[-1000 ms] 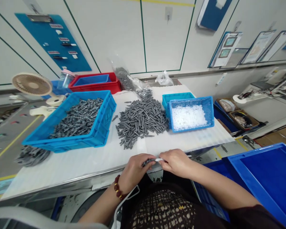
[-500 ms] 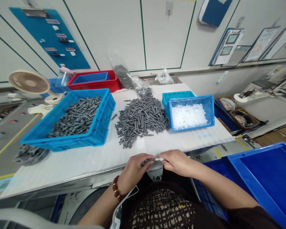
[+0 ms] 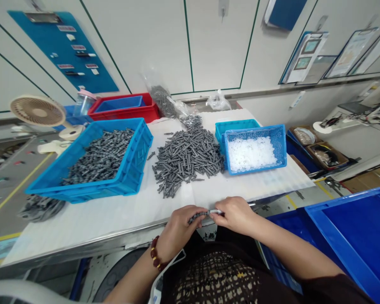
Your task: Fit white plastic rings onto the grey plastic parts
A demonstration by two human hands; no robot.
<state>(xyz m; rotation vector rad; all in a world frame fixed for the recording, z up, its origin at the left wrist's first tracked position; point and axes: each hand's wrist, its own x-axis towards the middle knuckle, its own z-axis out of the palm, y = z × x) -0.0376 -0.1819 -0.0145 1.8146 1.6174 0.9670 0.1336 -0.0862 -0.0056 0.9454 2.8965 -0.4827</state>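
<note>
Near the table's front edge, my left hand [image 3: 180,226] is closed around several small grey ribbed plastic pieces [image 3: 196,216], which show between thumb and fingers. My right hand [image 3: 236,215] is closed on a slim pale rod [image 3: 215,211]. One end of it meets the grey pieces at the left fingertips; a shiny length shows past the right hand's far side. Fingers hide much of the rod. Beyond the hands lies a heap of like grey pieces [image 3: 190,154]. At right, a tilted blue bin [image 3: 256,169] holds small white rings [image 3: 250,152].
A large blue crate [image 3: 98,185] of grey parts stands at left, beside a fan [image 3: 38,110]. Behind are a red bin [image 3: 126,115] and a clear bag [image 3: 163,99]. A teal bin [image 3: 237,124] supports the tilted bin. Blue trays [image 3: 351,228] stand at lower right.
My hands stay together at the table edge, with the rod and grey pieces still in them. The right hand has shifted slightly, and more of the rod shows past it. The view has moved a little.
</note>
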